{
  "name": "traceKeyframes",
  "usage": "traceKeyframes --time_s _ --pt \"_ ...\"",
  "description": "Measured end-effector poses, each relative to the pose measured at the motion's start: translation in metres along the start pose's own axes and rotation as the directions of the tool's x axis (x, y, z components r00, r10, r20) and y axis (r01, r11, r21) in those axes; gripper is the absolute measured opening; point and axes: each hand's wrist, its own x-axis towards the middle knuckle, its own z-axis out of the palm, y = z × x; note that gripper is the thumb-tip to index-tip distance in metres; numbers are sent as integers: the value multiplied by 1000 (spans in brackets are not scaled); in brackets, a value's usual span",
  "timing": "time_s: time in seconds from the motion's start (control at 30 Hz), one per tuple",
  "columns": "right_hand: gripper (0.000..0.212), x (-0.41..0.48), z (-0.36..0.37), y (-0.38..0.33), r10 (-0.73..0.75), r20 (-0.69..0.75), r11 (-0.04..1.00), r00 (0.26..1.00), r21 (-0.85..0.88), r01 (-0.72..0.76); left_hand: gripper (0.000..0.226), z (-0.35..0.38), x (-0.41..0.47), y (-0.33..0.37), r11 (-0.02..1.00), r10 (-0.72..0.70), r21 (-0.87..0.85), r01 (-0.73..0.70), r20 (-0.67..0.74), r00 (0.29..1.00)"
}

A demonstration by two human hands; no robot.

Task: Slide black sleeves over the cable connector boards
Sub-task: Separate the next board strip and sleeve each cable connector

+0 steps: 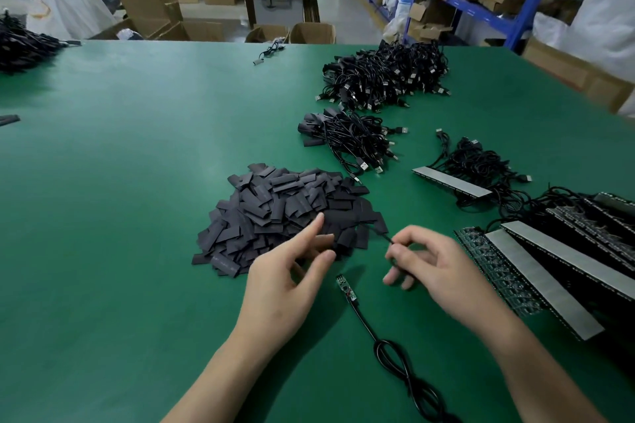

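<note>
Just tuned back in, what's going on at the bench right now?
A person works at the green table. Their right hand pinches a thin black cable at the near edge of the pile of black sleeves, while the left hand has its fingers at that pile; whether it has a sleeve yet is unclear. A second cable lies between the hands, its connector board bare. Cable bundles lie further back.

light: bright, even, from overhead
shadows: soft, short, under left hand (278,285) and right hand (443,271) on tabletop (120,199)
distortion: wide-angle stretch at edges, shelving (474,7) leans, top right
focus: near tabletop sharp, far room slightly soft
</note>
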Motion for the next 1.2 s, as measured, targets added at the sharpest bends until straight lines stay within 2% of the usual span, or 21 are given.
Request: traceKeyframes --time_s 0.1,0.2,0.27,0.43,0.57,0.63,0.7,0.73,0.87,1.0,1.1,1.2 --pt "15 9 -10 -10 -30 -194 995 981 -97 11 42 -1 -1 1 947 72 301 -112 140 988" --pt "9 35 -20 -27 -67 -268 973 961 -233 2 61 -1 -1 0 880 82 433 -194 264 961" --pt "10 62 -26 -42 -110 -271 949 956 -313 21 62 -1 -1 0 853 98 469 -230 288 953" --pt "11 149 -38 -89 -210 -244 868 947 -492 66 49 -2 -1 0 900 87 387 -200 290 953" --pt "31 185 -37 -111 -135 -214 836 968 -549 -5 16 -4 1 2 975 12 213 -68 255 967" --pt "35 166 -24 -109 -183 -166 832 969 -551 63 7 -6 2 3 993 -38 115 13 217 975" --pt "28 125 -5 -92 -250 -122 844 960 -513 155 10 -6 3 4 996 -86 1 87 183 979" --pt "24 100 6 -81 -235 -98 875 967 -455 166 11 -5 3 5 992 -103 -51 113 166 981" --pt "29 22 30 -36 -38 74 979 997 -195 51 16 -1 3 8 968 -146 -188 165 114 983" --pt "16 -3 44 -9 -25 122 997 992 -63 33 15 -1 2 7 970 -142 -191 149 49 989" --pt "15 -5 48 0 -43 57 998 997 -47 45 15 0 -2 8 984 -100 -144 103 27 995" --pt "18 -6 45 6 -74 -20 997 997 11 74 24 3 -3 10 1000 13 1 -13 -50 999"
